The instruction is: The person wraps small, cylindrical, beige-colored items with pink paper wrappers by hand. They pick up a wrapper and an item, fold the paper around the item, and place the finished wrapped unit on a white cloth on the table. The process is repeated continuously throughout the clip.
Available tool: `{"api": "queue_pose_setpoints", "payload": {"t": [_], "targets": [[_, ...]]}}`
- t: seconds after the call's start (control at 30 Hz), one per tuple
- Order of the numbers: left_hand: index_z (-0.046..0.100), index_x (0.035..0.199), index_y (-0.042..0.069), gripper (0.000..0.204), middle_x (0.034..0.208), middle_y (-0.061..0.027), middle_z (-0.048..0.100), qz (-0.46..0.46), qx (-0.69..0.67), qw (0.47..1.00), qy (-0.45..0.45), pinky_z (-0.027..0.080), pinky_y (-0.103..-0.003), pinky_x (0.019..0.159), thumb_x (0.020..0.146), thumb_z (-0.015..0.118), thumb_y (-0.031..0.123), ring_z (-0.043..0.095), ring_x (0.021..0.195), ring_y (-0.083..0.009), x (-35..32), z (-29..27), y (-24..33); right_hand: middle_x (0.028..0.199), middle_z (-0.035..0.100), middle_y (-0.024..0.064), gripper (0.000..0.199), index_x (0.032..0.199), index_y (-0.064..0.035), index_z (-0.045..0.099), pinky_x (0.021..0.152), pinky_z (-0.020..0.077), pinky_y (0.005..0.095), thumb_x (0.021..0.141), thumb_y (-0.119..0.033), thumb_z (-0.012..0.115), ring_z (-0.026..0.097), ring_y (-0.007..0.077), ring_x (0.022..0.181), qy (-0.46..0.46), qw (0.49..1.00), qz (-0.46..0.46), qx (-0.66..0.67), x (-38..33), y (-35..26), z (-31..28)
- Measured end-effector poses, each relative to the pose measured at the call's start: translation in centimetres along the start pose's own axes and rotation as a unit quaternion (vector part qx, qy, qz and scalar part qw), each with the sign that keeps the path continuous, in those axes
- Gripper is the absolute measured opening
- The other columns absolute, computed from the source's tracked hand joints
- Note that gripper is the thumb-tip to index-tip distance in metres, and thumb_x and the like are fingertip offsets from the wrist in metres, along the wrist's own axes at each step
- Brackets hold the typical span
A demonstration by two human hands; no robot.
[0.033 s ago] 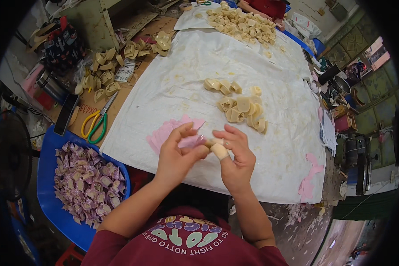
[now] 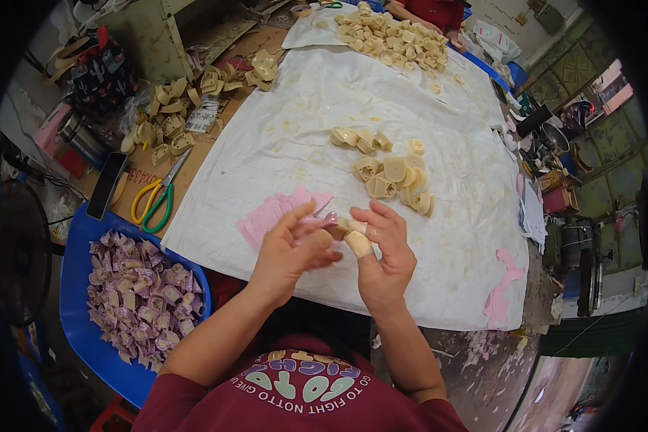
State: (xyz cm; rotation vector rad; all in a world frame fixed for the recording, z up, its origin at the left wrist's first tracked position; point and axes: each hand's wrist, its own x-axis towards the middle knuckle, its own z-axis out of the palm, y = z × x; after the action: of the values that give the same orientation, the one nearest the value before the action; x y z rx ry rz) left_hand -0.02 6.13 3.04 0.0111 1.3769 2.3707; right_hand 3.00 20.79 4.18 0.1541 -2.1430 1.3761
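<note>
Just above the white sheet (image 2: 266, 151), my two hands meet around a small beige block (image 2: 343, 225) that my fingers partly hide. A thin pink piece of material (image 2: 329, 219) sticks out from the block's left side. My left hand (image 2: 288, 248) is curled about the pink piece, its lower fingers smeared by motion. The block is pinched in my right hand (image 2: 383, 255), whose thumb wears a pale cover (image 2: 358, 243). Behind my left hand lies a fanned stack of pink pieces (image 2: 266, 216). Loose beige blocks (image 2: 394, 171) lie beyond my hands.
At left, a blue tub (image 2: 75, 309) holds many beige blocks in purplish wrapping (image 2: 140, 295). Scissors (image 2: 155, 198) and a phone (image 2: 108, 186) lie by its rim. A large beige heap (image 2: 396, 43) sits at the far end, near another person's arm (image 2: 417, 16). Pink scraps (image 2: 504, 288) lie right.
My left thumb and fingers have shifted slightly around the pink piece, and more of that piece shows at the block. My right hand has barely moved.
</note>
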Motion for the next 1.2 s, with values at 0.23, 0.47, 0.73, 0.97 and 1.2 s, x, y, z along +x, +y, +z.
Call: {"api": "queue_pose_setpoints", "payload": {"t": [0.23,0.47,0.73,0.97,1.2], "targets": [[0.027,0.146,0.010,0.055,0.110,-0.0123,0.060,-0.090,-0.215,0.971,-0.053,0.055,-0.035,0.077,0.099,0.047,0.030,0.063,0.094,-0.0192,-0.4,-0.2,1.4,0.121,0.063,0.0125,0.029,0.111,-0.0008,0.066,0.097,0.0417,0.0402,0.083,-0.008,0.067,0.050,0.0311,0.120,-0.008,0.997,-0.039,0.060,-2.0,-1.0,1.8],[0.015,0.153,0.015,0.062,0.116,-0.0033,0.056,-0.014,-0.143,0.986,-0.080,0.046,-0.028,0.074,0.100,0.044,0.032,0.056,0.095,-0.0133,-1.9,1.0,2.2,0.146,0.042,0.0117,0.037,0.130,-0.0018,0.055,0.057,0.0416,0.0165,0.093,-0.004,0.051,0.056,0.0032,0.084,-0.114,0.894,0.217,0.374,-1.0,-1.4,1.8],[0.014,0.153,0.016,0.058,0.099,-0.0040,0.055,0.063,0.029,0.997,-0.042,0.045,-0.023,0.059,0.103,0.040,0.032,0.052,0.075,-0.0088,-1.1,0.7,1.2,0.146,0.042,0.0127,0.037,0.127,-0.0048,0.059,0.061,0.0459,0.0199,0.091,0.000,0.053,0.058,0.0071,0.087,-0.125,0.904,0.213,0.349,-0.7,-0.3,2.8],[0.020,0.152,0.016,0.057,0.093,-0.0040,0.056,0.014,0.005,0.997,-0.077,0.043,-0.022,0.052,0.102,0.044,0.027,0.050,0.068,-0.0072,-0.8,0.1,2.2,0.145,0.042,0.0165,0.041,0.128,-0.0031,0.056,0.073,0.0504,0.0267,0.088,-0.004,0.060,0.059,0.0152,0.096,-0.187,0.945,0.127,0.238,-0.5,-0.3,1.9],[0.017,0.153,0.019,0.061,0.100,-0.0063,0.055,-0.044,-0.084,0.989,-0.114,0.049,-0.026,0.060,0.100,0.046,0.024,0.055,0.078,-0.0103,-0.5,-0.4,1.9,0.140,0.047,0.0158,0.049,0.124,0.0001,0.057,0.107,0.0331,0.0418,0.079,-0.015,0.071,0.038,0.0329,0.135,-0.246,0.968,0.007,0.040,0.8,-0.5,0.5]]}}
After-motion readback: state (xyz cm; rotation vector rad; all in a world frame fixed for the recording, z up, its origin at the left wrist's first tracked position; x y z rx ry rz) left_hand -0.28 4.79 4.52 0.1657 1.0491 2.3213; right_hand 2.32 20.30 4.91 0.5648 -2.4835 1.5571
